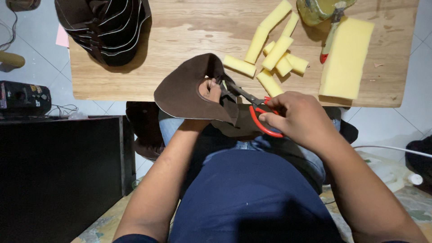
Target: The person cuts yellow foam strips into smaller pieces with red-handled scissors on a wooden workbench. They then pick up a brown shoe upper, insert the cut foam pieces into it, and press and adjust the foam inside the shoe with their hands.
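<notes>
Left hand (210,90) fingers gripping curved brown suede piece (184,92), right hand (299,114) fingers closed through red-handled scissors (256,110), yellow foam strips (274,56) nearby

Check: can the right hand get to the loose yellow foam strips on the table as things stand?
Probably yes, but not freely. The foam strips lie just beyond the right hand with bare table between, nothing blocking. But its fingers are threaded through the red-handled scissors, so it would need to put those down first.

At the far left, a small black box-shaped device (23,96) bears a red and yellow label (3,96) on its top face.
</notes>
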